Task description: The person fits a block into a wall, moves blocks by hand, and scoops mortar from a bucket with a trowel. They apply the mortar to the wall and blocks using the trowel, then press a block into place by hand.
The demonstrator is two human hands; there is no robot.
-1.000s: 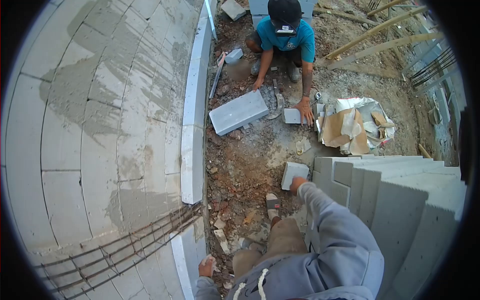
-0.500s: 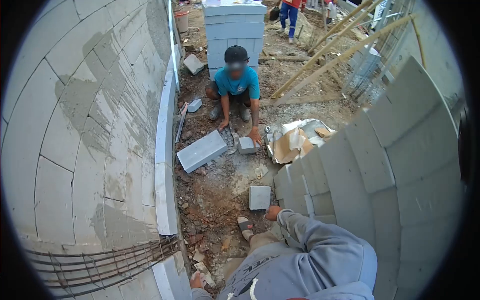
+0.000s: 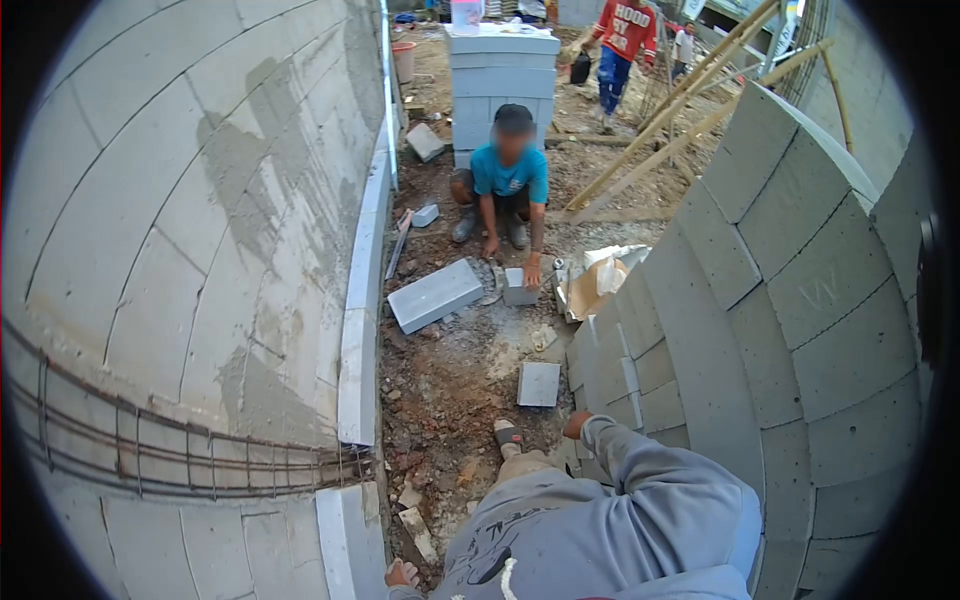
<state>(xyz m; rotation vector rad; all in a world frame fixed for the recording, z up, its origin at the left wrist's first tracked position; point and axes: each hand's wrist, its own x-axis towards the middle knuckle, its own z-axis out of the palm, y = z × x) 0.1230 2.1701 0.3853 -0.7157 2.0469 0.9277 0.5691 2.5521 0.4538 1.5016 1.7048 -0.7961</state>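
My right hand (image 3: 576,424) is at the end of a grey sleeve, just below and right of a small grey block (image 3: 538,384) on the ground. Its fingers are curled, and what they hold, if anything, is too small to tell. At the bottom, my left hand (image 3: 402,573) shows in part near the low wall edge, its fingers bent and partly hidden. Farther ahead, a crouching person in a blue shirt rests one hand on another small block (image 3: 518,287). A long block (image 3: 435,295) lies beside it.
A block wall (image 3: 200,200) rises on the left, with a rebar cage (image 3: 170,455) low down. Stacked blocks (image 3: 790,290) stand on the right. Beyond are a block pile (image 3: 500,90), bamboo poles (image 3: 670,120), torn paper sacking (image 3: 597,283) and a walking person in red (image 3: 625,30).
My view has shifted, so the scene sits farther right. My right hand has moved slightly away from the near block. The person in red shows more fully.
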